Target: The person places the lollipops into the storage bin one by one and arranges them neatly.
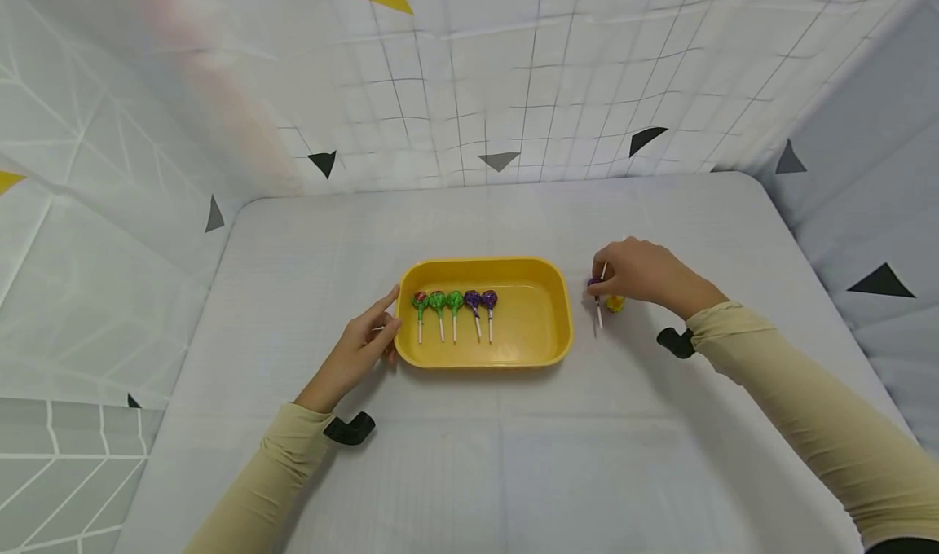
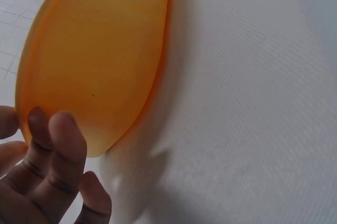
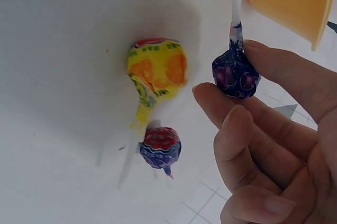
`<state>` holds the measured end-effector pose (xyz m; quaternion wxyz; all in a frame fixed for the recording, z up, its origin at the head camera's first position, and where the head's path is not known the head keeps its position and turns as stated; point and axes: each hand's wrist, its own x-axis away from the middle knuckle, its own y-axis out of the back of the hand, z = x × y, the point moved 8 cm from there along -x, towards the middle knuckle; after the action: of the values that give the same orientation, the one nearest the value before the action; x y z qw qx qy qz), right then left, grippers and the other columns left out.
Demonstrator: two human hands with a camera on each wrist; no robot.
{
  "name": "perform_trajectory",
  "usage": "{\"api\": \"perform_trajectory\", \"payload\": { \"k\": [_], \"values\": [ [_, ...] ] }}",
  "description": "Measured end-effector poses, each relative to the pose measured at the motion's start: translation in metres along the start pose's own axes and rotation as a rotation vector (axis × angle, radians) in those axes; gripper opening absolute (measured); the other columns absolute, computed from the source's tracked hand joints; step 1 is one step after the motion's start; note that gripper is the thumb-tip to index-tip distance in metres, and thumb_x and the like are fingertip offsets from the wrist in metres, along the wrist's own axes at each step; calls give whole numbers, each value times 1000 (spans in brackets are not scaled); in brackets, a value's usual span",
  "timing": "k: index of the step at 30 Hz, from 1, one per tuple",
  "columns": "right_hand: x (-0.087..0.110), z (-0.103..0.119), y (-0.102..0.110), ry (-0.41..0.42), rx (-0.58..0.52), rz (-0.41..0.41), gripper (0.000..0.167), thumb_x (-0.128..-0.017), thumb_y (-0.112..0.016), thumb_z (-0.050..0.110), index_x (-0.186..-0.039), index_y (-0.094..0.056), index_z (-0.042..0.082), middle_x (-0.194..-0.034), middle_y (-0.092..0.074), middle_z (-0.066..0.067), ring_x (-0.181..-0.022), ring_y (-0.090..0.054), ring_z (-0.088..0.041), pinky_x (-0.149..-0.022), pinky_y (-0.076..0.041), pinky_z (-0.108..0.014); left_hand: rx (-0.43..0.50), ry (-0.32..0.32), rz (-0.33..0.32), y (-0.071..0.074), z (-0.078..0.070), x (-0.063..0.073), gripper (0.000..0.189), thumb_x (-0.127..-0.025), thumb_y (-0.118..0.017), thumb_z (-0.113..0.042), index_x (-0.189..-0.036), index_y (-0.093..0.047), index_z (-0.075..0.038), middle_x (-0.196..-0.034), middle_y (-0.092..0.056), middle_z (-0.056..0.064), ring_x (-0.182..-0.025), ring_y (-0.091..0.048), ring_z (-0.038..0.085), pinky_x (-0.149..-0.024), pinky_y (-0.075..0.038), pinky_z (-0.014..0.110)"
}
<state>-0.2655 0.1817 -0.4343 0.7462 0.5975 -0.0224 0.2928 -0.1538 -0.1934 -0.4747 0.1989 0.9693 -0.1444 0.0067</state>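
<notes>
A yellow tray [image 1: 531,326] holds a row of wrapped lollipops, sticks toward me: a red-and-green one [image 1: 420,301], two green ones [image 1: 446,300] and two purple ones [image 1: 480,299]. At the tray's left end, my left hand [image 1: 358,350] touches the outer wall with its fingertips; the left wrist view shows these fingers [image 2: 68,139] loosely bent against it. To the right of the tray, my right hand [image 1: 645,275] pinches a purple lollipop [image 3: 236,74] by its head between thumb and finger. Beneath that hand lie a yellow lollipop [image 3: 158,68] and a red-and-purple lollipop [image 3: 160,147].
A white cloth covers the table [image 1: 455,472]. Behind it hangs a white sheet [image 1: 469,90] with grid lines and dark and yellow triangles. Pale sheets also hang along the left and right sides.
</notes>
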Motion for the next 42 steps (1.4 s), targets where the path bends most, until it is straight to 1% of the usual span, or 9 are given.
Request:
{"api": "perform_trajectory", "payload": {
  "k": [5, 9, 16, 25, 30, 37, 42],
  "values": [
    [2, 3, 7, 13, -6, -14, 24, -92, -79, 34, -100, -78, 11, -96, -79, -5, -77, -69, -15, -70, -59, -41, 2, -6, -4, 0, 0, 0, 58, -110, -52, -18, -164, -31, -14, -89, -59, 12, -67, -61, 30, -63, -56, 31],
    [2, 6, 11, 27, -4, -28, 25, -92, -78, 34, -101, -77, 11, -95, -79, -4, -76, -69, -14, -72, -60, -42, 3, -1, -1, 0, 0, 0, 58, -110, -52, -18, -164, -31, -14, -89, -59, 12, -68, -61, 31, -63, -56, 31],
    [3, 12, 18, 39, 11, -53, 24, -92, -79, 35, -99, -77, 13, -90, -78, 0, -73, -67, -13, -68, -58, -39, 7, -2, 3, 0, 0, 0, 58, -110, -52, -18, -164, -30, -15, -89, -59, 13, -68, -61, 31, -63, -56, 31],
    [6, 26, 28, 49, 18, -66, 22, -91, -79, 34, -98, -77, 13, -91, -77, -2, -73, -67, -15, -67, -58, -38, 4, -4, -1, 1, 0, 0, 58, -110, -52, -19, -164, -30, -15, -88, -59, 11, -67, -61, 30, -63, -56, 31],
    [8, 33, 33, 67, 33, -81, 21, -91, -79, 35, -98, -77, 15, -93, -78, -1, -77, -68, -16, -68, -58, -38, -2, 1, -3, 0, 0, 1, 59, -110, -52, -17, -164, -30, -16, -88, -60, 10, -67, -61, 30, -63, -56, 31],
    [9, 43, 37, 75, 37, -71, 23, -92, -79, 37, -100, -77, 16, -96, -78, 0, -82, -69, -18, -70, -59, -39, -15, 13, 1, 1, 1, 0, 58, -110, -52, -19, -164, -30, -18, -88, -60, 11, -68, -61, 30, -64, -55, 30],
    [9, 48, 39, 82, 33, -68, 22, -92, -79, 36, -99, -78, 16, -95, -79, 1, -83, -69, -18, -71, -59, -39, -20, 21, 4, 1, 3, -1, 59, -110, -52, -20, -165, -29, -18, -89, -60, 11, -69, -61, 27, -65, -55, 29]
  ]
}}
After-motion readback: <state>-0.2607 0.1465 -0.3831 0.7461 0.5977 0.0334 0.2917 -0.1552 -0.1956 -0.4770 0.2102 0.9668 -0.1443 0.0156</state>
